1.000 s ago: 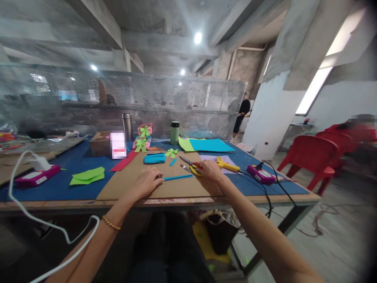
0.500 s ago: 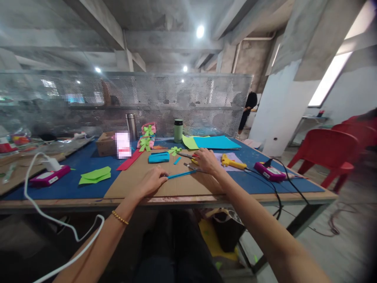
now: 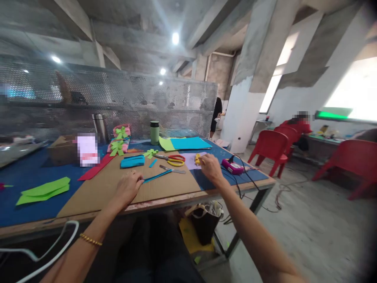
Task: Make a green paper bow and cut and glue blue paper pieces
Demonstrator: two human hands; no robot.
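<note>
My left hand point(image 3: 129, 185) rests on the cardboard sheet point(image 3: 113, 192), its fingers pinched on one end of a narrow blue strip point(image 3: 157, 175). My right hand point(image 3: 211, 167) has its fingers closed around the yellow glue gun point(image 3: 197, 158), which lies over a lilac sheet point(image 3: 190, 163). The hand hides the gun's handle. Between my hands are scissors point(image 3: 176, 159) with red and yellow handles and a slim metal blade point(image 3: 176, 170) touching the strip's far end. A folded blue piece point(image 3: 132, 161), a short blue scrap point(image 3: 152, 163) and a green bow point(image 3: 151, 153) lie beyond.
Green and blue sheets point(image 3: 190, 143) lie at the back beside a green bottle point(image 3: 154, 133). Left are a steel flask point(image 3: 100, 127), a cardboard box point(image 3: 61, 150), a red strip point(image 3: 98, 167) and green paper point(image 3: 44, 190). A purple power strip point(image 3: 232, 166) with cables sits right.
My right hand has gone from the scissors rightward to the glue gun. My left hand still holds the strip. The view has turned to the right, showing more red chairs and a seated person.
</note>
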